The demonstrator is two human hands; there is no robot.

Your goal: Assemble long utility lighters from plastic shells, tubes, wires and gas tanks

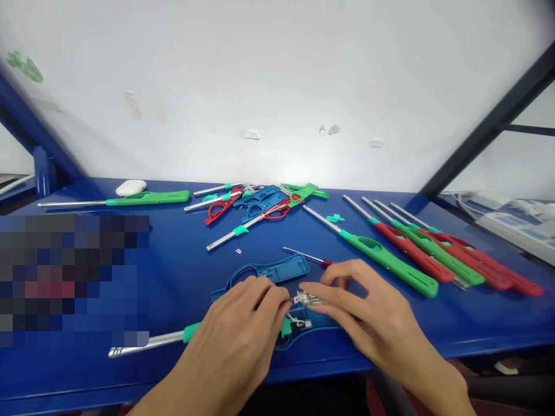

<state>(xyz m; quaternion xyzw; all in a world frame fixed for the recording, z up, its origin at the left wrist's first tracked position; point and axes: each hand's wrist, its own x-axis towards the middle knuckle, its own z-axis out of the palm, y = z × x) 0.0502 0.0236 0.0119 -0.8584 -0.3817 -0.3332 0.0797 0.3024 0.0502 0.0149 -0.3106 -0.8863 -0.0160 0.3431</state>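
Note:
In my right hand [368,309], between thumb and fingers, is a small clear lighter fuel tank [309,299] with a pale tip pointing left. My left hand [249,323] has its fingertips pinched at that tip; what they hold, if anything, is hidden. Under both hands lies an opened blue lighter shell [323,319], with a white wire and a small white piece inside. Its metal barrel [151,344] with a green collar sticks out to the left. The other blue shell half [281,268] rests just behind my hands. A thin screwdriver [306,254] with a red handle lies behind my right hand.
Parts of taken-apart lighters [264,202] are heaped at the back. Whole long lighters, a green one [390,264] and several red and green ones, lie to the right. Another green lighter [151,198] and a white case [130,187] are back left. A wall closes the rear.

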